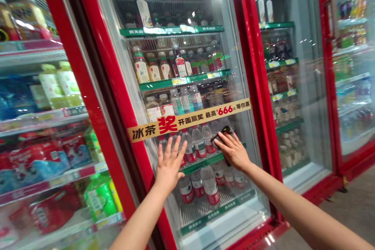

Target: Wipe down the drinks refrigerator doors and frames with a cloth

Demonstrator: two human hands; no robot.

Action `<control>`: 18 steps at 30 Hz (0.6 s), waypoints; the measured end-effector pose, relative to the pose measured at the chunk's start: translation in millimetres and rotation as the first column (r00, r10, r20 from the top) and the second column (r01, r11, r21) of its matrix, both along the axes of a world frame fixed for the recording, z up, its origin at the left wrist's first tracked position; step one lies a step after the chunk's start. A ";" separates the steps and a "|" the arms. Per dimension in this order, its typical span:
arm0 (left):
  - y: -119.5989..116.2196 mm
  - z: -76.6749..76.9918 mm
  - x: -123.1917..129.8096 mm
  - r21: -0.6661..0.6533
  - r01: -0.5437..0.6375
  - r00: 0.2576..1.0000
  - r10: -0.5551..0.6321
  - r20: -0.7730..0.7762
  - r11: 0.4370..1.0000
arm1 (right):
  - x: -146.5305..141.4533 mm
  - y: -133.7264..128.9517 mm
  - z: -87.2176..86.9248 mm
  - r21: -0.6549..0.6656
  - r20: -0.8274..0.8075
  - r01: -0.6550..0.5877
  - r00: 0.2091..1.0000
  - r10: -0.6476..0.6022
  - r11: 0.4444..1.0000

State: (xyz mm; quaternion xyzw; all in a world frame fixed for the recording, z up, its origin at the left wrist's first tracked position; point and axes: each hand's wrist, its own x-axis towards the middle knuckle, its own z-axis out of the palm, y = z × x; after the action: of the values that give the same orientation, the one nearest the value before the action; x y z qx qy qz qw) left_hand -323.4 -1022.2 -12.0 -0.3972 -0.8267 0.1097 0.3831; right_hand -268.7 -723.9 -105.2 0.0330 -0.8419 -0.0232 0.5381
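Before me is the glass door [181,4] of a red-framed drinks cooler, closed, with a yellow promotional strip [190,120] across it. My left hand [170,162] lies at the glass just below the strip's left part, fingers spread, with nothing in it. Under the fingers of my right hand [233,150] is a small black thing [217,139], held against the glass to the right. Its kind cannot be made out, because the hand covers most of it. Behind the glass, clear water bottles [198,142] with red labels stand between and below my hands.
To the left, blurred shelves hold red packs [47,156] and green bottles [101,195]. The red door frame [108,66] runs slanted beside the glass. More cooler doors [316,97] continue on the right, above a grey floor [351,207].
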 end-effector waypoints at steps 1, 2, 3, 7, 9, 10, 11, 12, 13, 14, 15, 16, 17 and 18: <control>-2.6 -0.4 -2.6 -0.004 -0.009 1.000 0.009 0.007 1.000 | -2.3 2.5 9.0 -0.051 -0.035 0.032 0.999 -0.033 0.998; -4.0 -1.0 -5.2 -0.008 -0.016 1.000 0.016 0.014 1.000 | -7.0 0.5 19.9 -0.108 -0.075 0.060 0.995 -0.068 0.992; -4.5 -1.9 -7.6 -0.011 -0.020 1.000 0.020 0.019 1.000 | -13.2 -6.2 31.2 -0.152 -0.109 0.077 0.990 -0.094 0.985; -2.8 -6.9 -13.2 0.001 0.000 1.000 0.000 0.005 1.000 | -32.7 -53.5 48.6 -0.120 -0.148 0.054 0.986 -0.072 0.991; -2.2 -8.9 -13.7 0.009 0.012 1.000 -0.012 -0.003 1.000 | -29.1 -64.2 34.2 -0.011 -0.112 0.008 0.994 -0.010 1.000; -2.3 -9.7 -13.9 0.012 0.014 1.000 -0.014 -0.004 1.000 | -24.0 -62.3 24.0 0.055 -0.084 -0.022 0.996 0.027 0.998; -2.4 -10.4 -14.3 0.016 0.015 1.000 -0.015 -0.002 1.000 | -17.9 -56.0 13.9 0.117 -0.056 -0.054 0.997 0.061 0.992; -2.7 -11.2 -14.8 0.017 0.016 1.000 -0.016 0.001 1.000 | -11.8 -46.7 5.4 0.166 -0.036 -0.082 0.995 0.089 0.983; -3.0 -12.0 -15.6 0.017 0.018 1.000 -0.018 0.005 1.000 | -6.7 -36.1 -0.1 0.196 -0.028 -0.101 0.994 0.109 0.975; -3.3 -12.7 -16.6 0.017 0.021 1.000 -0.022 0.009 1.000 | -3.7 -26.3 -2.1 0.204 -0.036 -0.111 0.992 0.121 0.973; -3.4 -13.4 -17.6 0.015 0.028 0.999 -0.028 0.015 1.000 | -3.1 -19.3 -0.6 0.189 -0.060 -0.111 0.990 0.124 0.976; -3.3 -14.0 -18.4 0.015 0.033 0.999 -0.034 0.022 0.999 | -5.2 -16.6 4.0 0.154 -0.096 -0.102 0.988 0.118 0.983; -2.9 -14.5 -19.0 0.015 0.037 0.999 -0.038 0.029 0.999 | -9.4 -18.8 10.4 0.105 -0.136 -0.087 0.986 0.101 0.991; -2.2 -14.7 -19.1 0.017 0.039 0.999 -0.039 0.036 0.999 | -15.1 -25.9 17.2 0.051 -0.174 -0.066 0.982 0.074 0.997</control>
State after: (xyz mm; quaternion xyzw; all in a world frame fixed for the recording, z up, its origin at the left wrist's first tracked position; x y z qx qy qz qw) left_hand -342.5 -1024.4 -26.7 -0.4121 -0.8266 0.0882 0.3731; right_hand -283.7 -749.8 -88.0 0.0726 -0.7888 -0.0261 0.6097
